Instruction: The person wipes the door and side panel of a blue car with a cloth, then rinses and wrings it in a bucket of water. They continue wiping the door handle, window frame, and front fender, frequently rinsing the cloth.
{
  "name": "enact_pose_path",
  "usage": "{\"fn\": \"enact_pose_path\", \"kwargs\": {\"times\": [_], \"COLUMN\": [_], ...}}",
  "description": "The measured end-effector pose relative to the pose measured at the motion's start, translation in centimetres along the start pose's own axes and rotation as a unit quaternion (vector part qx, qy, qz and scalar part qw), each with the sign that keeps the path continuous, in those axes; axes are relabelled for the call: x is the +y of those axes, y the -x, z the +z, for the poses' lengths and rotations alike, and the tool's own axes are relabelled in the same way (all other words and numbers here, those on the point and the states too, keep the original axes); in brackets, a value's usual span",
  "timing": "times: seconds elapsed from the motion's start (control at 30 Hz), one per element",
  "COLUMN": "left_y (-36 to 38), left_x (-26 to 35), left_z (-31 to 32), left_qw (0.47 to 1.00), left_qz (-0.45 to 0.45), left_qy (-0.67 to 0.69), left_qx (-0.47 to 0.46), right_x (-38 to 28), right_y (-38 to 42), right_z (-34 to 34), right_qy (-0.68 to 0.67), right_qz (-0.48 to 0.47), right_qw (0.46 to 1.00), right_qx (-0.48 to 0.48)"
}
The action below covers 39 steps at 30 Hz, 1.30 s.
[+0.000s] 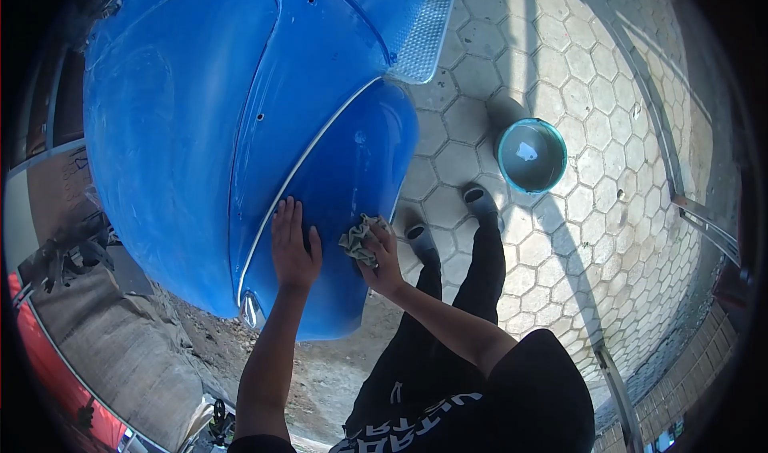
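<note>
A glossy blue car body (184, 125) fills the upper left, with a rounded fender (352, 157) on its near right side. My left hand (293, 245) lies flat on the fender, fingers stretched out, beside the pale trim strip (272, 201). Bunched in my right hand (384, 259) is a crumpled grey-green cloth (358, 242), pressed against the fender's outer side. Faint streaks and small marks show on the blue surface near the cloth.
A teal-rimmed bucket (501, 165) of greyish water stands on hexagonal pavers (552, 245) at the right. A ridged metal step plate (424, 41) juts from the car. My feet are beside the fender. Brown sheeting (128, 365) lies at the lower left.
</note>
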<state>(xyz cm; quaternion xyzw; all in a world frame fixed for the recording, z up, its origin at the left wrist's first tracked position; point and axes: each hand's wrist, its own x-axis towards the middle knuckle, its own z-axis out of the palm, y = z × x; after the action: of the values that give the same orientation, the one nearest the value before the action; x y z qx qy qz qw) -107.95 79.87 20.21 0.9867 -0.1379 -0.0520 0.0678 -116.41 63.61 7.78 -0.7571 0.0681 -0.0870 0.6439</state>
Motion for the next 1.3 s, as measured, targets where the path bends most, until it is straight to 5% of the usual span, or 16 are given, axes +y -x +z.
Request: {"fn": "enact_pose_path", "kwargs": {"times": [0.1, 0.2, 0.3, 0.43, 0.47, 0.57, 0.7, 0.83, 0.97, 1.1, 1.2, 1.3], "left_y": [-0.2, 0.2, 0.4, 0.1, 0.3, 2.1, 9.3, 15.3, 15.9, 16.7, 16.5, 16.8], "left_x": [0.3, 0.6, 0.5, 0.4, 0.3, -0.3, -3.1, -5.3, -5.7, -5.8, -5.9, -5.6], "left_z": [0.0, 0.1, 0.2, 0.4, 0.4, -0.2, 0.7, 0.8, 1.4, 2.0, 2.1, 2.1], "left_qw": [1.000, 1.000, 0.999, 0.998, 0.997, 0.985, 0.985, 0.959, 0.956, 0.951, 0.950, 0.962], "left_qz": [0.009, 0.014, 0.020, 0.013, -0.001, -0.020, -0.093, -0.214, -0.220, -0.216, -0.204, -0.176], "left_qy": [-0.015, -0.023, -0.025, 0.024, 0.047, 0.080, 0.014, 0.028, 0.058, 0.072, 0.063, 0.048], "left_qx": [0.006, 0.012, 0.018, 0.049, 0.064, 0.155, 0.145, 0.182, 0.186, 0.210, 0.230, 0.202], "right_x": [1.2, 6.0, 8.7, 3.2, 0.4, -5.8, -5.0, -1.4, -6.4, -13.6, -11.8, -10.1], "right_y": [1.1, -10.6, -18.1, -8.6, -4.0, 5.3, -3.3, -17.3, -14.7, -4.5, -6.0, -12.6], "right_z": [0.1, 0.2, -2.4, 0.5, 1.5, 1.2, 1.6, 4.8, 9.7, 10.2, 9.1, 11.0], "right_qy": [-0.020, -0.035, -0.139, -0.094, 0.021, 0.056, 0.070, 0.144, 0.288, 0.252, 0.160, -0.001], "right_qz": [0.006, 0.112, 0.360, 0.206, 0.065, -0.127, -0.114, 0.003, -0.031, -0.161, -0.186, 0.000], "right_qw": [1.000, 0.975, 0.910, 0.961, 0.989, 0.977, 0.981, 0.990, 0.957, 0.937, 0.933, 0.998], "right_qx": [0.015, 0.186, 0.150, 0.162, 0.134, -0.160, -0.138, -0.006, 0.025, -0.181, -0.263, 0.056]}}
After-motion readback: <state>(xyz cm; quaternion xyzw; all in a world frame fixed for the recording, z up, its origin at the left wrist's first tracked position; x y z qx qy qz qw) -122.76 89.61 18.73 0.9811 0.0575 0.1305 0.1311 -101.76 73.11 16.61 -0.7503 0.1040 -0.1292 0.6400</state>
